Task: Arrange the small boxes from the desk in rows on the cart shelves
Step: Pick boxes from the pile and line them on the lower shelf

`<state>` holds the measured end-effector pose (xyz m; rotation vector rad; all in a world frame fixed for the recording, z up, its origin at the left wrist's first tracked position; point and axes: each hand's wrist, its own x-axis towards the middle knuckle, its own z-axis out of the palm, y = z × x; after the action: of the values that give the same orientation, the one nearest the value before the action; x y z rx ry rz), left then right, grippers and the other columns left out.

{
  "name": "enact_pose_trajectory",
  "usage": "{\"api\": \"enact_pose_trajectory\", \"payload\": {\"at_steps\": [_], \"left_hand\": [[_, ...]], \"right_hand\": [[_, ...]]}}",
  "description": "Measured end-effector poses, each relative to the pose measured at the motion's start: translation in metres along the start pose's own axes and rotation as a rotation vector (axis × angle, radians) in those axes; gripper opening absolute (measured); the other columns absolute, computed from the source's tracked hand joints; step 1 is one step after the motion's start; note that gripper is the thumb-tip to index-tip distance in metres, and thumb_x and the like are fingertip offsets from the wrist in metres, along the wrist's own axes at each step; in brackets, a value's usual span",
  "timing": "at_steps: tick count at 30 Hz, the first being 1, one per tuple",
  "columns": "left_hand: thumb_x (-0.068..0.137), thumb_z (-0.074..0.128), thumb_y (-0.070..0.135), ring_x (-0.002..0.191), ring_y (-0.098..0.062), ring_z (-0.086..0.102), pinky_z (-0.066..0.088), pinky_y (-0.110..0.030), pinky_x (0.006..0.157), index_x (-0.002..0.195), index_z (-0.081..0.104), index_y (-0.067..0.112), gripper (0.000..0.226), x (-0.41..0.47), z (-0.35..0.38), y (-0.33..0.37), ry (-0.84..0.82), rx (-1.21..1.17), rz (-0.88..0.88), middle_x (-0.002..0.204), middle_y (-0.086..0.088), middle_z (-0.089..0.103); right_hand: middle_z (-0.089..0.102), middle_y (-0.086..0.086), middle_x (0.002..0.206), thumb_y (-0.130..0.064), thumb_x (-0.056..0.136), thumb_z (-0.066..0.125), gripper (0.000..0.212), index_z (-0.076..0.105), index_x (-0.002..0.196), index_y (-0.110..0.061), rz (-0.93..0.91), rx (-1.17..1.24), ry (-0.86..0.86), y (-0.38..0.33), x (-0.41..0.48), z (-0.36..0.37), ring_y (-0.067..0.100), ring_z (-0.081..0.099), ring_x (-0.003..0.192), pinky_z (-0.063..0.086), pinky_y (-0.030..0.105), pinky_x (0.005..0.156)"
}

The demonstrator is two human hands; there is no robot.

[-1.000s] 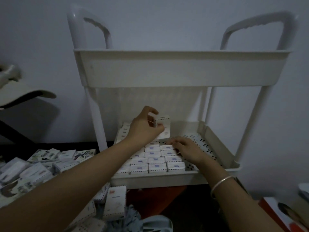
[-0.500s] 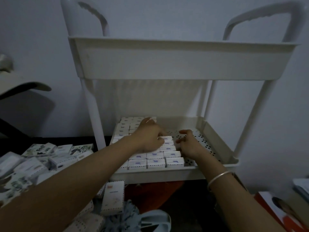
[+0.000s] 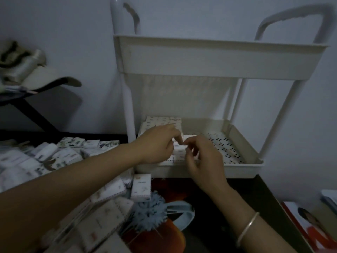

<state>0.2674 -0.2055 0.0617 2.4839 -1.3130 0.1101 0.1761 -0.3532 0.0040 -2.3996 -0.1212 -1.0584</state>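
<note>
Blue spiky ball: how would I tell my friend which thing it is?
Find the white cart and look below the front of its lower shelf. Right of the heap of white boxes sits the blue spiky ball, the only round, bristly thing nearby.

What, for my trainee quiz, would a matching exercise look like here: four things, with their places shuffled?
Things: 1 bracelet; 2 rows of small boxes; 3 loose boxes; 4 cap.
Places: a desk, left of the cart; b right wrist; c lower shelf, left part; d above the desk, far left.
Pairs: 1-b; 2-c; 3-a; 4-d.
</note>
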Motion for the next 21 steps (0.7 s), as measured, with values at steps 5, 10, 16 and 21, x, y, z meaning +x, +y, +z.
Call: {"api": "enact_pose_trajectory", "payload": {"at_steps": [5, 10, 16, 21], "left_hand": [[0.092, 0.046, 0.007, 0.096, -0.005, 0.052, 0.044, -0.028, 0.089, 0.103, 0.065, 0.027, 0.030, -0.061, -0.019, 0.006, 0.014, 0.018, -0.041, 0.103, 0.013, 0.056], [0.095, 0.046, 0.008, 0.099, 0.001, 0.051, 0.042, -0.020, 0.088, 0.106, 0.064, 0.031, 0.030, -0.116, -0.041, -0.004, -0.013, 0.042, -0.082, 0.109, 0.017, 0.058], [0.085, 0.059, 0.040, 0.111, 0.007, 0.042, 0.038, -0.022, 0.098, 0.107, 0.055, 0.046, 0.023, -0.168, -0.050, -0.023, -0.075, 0.052, -0.005, 0.114, 0.024, 0.052], [0.066, 0.043, 0.070, 0.139, 0.000, -0.003, -0.006, -0.036, 0.119, 0.136, 0.036, 0.044, 0.075, -0.189, -0.043, -0.024, -0.188, 0.184, -0.014, 0.152, 0.013, 0.015]], "right_hand": [[0.064, 0.003, 0.099, -0.029, 0.095, 0.046, 0.030, 0.053, 0.125, -0.029, -0.159, -0.024, -0.490, -0.038, -0.032, 0.034, 0.023, 0.060, 0.081, 0.043, 0.034, 0.059], [0.052, 0.001, 0.119, -0.062, 0.094, 0.022, 0.055, 0.044, 0.140, -0.041, -0.065, -0.249, -0.605, -0.046, -0.052, 0.047, 0.022, 0.056, 0.105, 0.048, 0.035, 0.077], [0.046, -0.001, 0.123, -0.050, 0.089, 0.059, 0.042, 0.051, 0.122, -0.025, 0.178, -0.121, -0.615, -0.041, -0.055, 0.037, 0.018, 0.046, 0.116, 0.045, 0.033, 0.089], [0.036, 0.003, 0.146, -0.063, 0.089, 0.048, 0.069, 0.038, 0.145, -0.023, 0.251, -0.284, -0.738, -0.044, -0.056, 0.031, 0.024, 0.028, 0.133, 0.031, 0.035, 0.108]]}}
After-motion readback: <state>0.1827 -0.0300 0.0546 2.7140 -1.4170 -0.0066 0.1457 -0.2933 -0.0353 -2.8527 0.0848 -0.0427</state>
